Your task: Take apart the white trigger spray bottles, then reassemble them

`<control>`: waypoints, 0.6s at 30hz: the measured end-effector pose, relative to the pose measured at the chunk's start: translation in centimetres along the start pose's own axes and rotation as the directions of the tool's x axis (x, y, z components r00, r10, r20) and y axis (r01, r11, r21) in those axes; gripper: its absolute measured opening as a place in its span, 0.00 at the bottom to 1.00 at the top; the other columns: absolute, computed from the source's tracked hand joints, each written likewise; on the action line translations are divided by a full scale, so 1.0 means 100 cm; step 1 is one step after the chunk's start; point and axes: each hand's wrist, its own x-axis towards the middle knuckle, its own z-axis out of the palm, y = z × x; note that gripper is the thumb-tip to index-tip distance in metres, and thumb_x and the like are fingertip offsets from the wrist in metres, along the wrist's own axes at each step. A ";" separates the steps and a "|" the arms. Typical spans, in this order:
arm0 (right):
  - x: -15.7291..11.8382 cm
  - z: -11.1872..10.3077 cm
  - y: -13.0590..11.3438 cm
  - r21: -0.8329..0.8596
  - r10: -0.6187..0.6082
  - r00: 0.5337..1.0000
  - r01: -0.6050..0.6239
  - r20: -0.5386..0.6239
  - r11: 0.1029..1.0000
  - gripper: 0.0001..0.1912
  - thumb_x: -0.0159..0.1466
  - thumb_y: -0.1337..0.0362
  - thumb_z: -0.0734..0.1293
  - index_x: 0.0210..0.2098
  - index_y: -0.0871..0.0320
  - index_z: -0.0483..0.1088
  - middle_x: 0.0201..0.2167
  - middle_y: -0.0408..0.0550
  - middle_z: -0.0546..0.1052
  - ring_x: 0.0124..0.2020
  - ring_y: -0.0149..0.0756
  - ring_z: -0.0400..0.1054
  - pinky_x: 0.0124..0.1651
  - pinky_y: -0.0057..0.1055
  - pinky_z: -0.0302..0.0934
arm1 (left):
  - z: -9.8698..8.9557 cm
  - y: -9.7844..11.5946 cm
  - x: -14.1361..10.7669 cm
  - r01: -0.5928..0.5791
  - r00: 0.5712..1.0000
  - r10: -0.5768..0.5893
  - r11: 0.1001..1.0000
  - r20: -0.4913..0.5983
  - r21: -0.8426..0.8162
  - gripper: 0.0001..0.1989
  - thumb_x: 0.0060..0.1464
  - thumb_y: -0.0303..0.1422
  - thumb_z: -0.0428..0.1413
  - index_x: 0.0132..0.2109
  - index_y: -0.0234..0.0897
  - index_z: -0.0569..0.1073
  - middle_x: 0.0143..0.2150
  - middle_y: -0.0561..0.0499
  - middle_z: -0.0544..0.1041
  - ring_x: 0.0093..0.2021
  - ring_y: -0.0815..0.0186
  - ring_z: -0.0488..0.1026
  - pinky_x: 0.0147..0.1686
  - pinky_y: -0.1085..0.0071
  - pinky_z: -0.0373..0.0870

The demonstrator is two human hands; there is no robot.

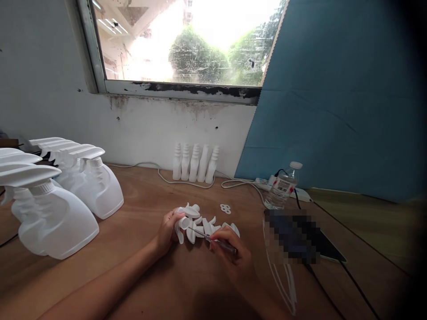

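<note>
My left hand (167, 232) is closed around a white trigger spray head (182, 223), with its round collar turned to the right. In my right hand (235, 254) is a screwdriver (227, 246), gripped by the handle. Its thin metal shaft points left, and the tip is close to the collar's opening; I cannot tell whether it touches. Several more white spray heads (207, 226) lie in a loose pile between and behind my hands. A few flat white rings (225, 208) rest on the table just beyond the pile.
Large white spray bottles (68, 222) stand in rows on the left. Small ribbed white bottles (194, 164) line the wall. At right are a clear water bottle (283, 189), a power strip (303, 194), a dark flat device (328, 246) and pale looped strips (283, 284). Cables cross the table (143, 284).
</note>
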 end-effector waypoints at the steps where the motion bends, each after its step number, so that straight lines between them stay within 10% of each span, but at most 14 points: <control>1: 0.000 0.000 -0.001 -0.001 -0.021 1.000 0.021 -0.011 1.000 0.04 0.64 0.67 0.63 0.36 0.55 0.70 0.30 0.46 0.70 0.32 0.34 0.64 0.36 0.29 0.57 | 0.000 0.000 0.000 0.001 1.000 -0.001 1.000 0.001 0.004 0.14 0.48 0.41 0.57 0.28 0.37 0.62 0.17 0.60 0.58 0.14 0.77 0.47 0.12 0.79 0.40; 18: -0.008 0.008 0.006 -0.302 -0.033 0.998 0.049 0.057 0.952 0.10 0.62 0.71 0.60 0.38 0.55 0.71 0.28 0.42 0.72 0.27 0.30 0.66 0.32 0.26 0.59 | 0.004 -0.009 -0.002 -0.047 0.999 0.043 0.987 0.030 0.151 0.18 0.48 0.44 0.60 0.37 0.34 0.69 0.20 0.60 0.60 0.17 0.77 0.51 0.16 0.78 0.45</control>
